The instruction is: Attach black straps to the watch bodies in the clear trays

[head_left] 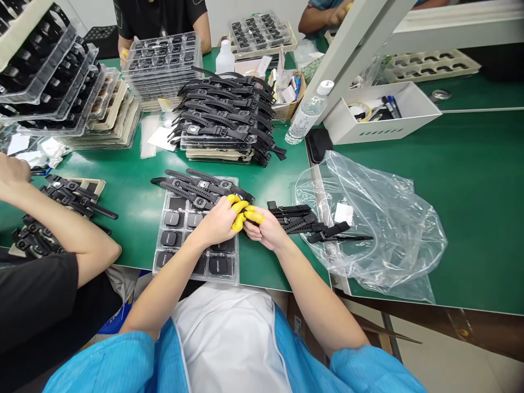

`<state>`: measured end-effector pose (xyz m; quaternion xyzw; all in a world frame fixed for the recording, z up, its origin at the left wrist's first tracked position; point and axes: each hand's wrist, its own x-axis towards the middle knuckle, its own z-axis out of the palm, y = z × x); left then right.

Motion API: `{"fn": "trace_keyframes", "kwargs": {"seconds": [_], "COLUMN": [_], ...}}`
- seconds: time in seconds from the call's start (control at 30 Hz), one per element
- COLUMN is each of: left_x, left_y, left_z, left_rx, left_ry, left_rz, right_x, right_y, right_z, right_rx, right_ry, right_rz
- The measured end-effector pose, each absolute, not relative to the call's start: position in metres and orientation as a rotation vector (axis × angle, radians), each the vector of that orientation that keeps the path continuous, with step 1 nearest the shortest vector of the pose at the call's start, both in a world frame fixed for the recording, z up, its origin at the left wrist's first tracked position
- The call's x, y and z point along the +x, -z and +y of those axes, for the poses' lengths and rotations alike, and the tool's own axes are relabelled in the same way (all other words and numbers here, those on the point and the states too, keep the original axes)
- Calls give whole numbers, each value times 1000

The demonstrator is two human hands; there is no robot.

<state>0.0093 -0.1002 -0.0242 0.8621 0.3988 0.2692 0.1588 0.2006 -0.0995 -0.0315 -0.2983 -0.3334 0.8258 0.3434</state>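
Note:
My left hand (221, 221) and my right hand (266, 228) meet above the right edge of a clear compartment tray (237, 273). Yellow finger cots cover some fingertips on both. The fingers are pinched together around a small dark thing, mostly hidden by them. Square black watch cases (221, 266) sit in the tray's compartments. Across its far end lie several watches with black straps (200, 188). Just right of my right hand is a pile of loose black watch straps (297, 217), partly on a clear plastic bag (376, 234).
A tall stack of strapped watches on trays (225, 117) stands ahead. Further trays (161, 65) are piled behind and at left. A water bottle (307, 114) and a white box (380, 117) stand right, beside a slanting post. A co-worker's arm (69, 224) reaches in from the left.

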Motion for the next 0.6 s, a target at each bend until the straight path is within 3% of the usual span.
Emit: {"fn": "trace_keyframes", "kwargs": {"seconds": [0.17, 0.3, 0.6], "left_x": [10, 12, -34], "left_y": [19, 7, -68], "left_z": [-100, -104, -104], "left_rx": [2365, 2346, 2684], "left_ry": [-886, -898, -226], "left_rz": [1044, 1017, 1551], "right_x": [202, 209, 233], "right_y": [33, 35, 37], "right_z": [-99, -95, -86], "right_rx": [-701, -699, -986], "right_ry": [-2121, -1867, -1381], "right_rz": [-944, -1106, -1736]}}
